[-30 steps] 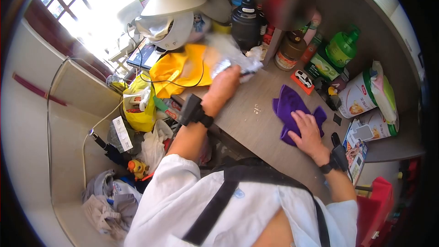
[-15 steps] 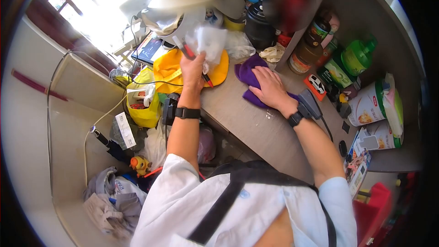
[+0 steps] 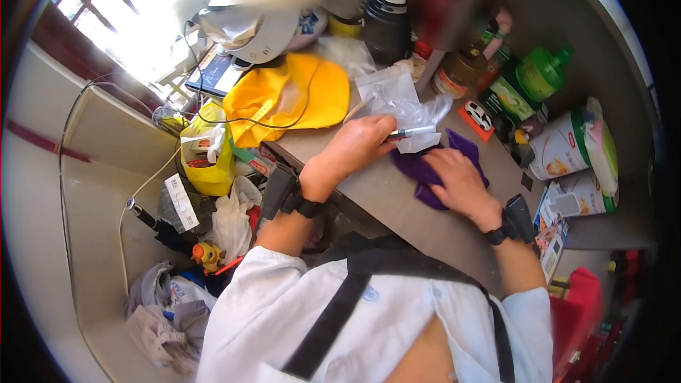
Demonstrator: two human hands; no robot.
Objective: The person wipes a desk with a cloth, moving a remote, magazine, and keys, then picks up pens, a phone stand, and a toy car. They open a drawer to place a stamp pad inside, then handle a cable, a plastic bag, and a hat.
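Head view: left hand [image 3: 358, 145] closed w/ pen [image 3: 409, 132] & plastic bag [image 3: 397, 99]; right hand [image 3: 457, 181] flat on purple cloth [image 3: 418, 170].

1. The left hand [image 3: 358, 145], raised over the yellow cloth [image 3: 298, 99] half a second ago, has come down beside the right hand [image 3: 457, 181], still gripping the clear plastic bag [image 3: 397, 96] and a pen [image 3: 411, 132].
2. The right hand has dragged the purple cloth [image 3: 425, 170] back along the desk [image 3: 369, 191], nearer the body, away from the black flask [image 3: 386, 25].

soft purple cloth [image 3: 425, 170], crinkly clear plastic bag [image 3: 397, 96], matt desk [image 3: 383, 191].
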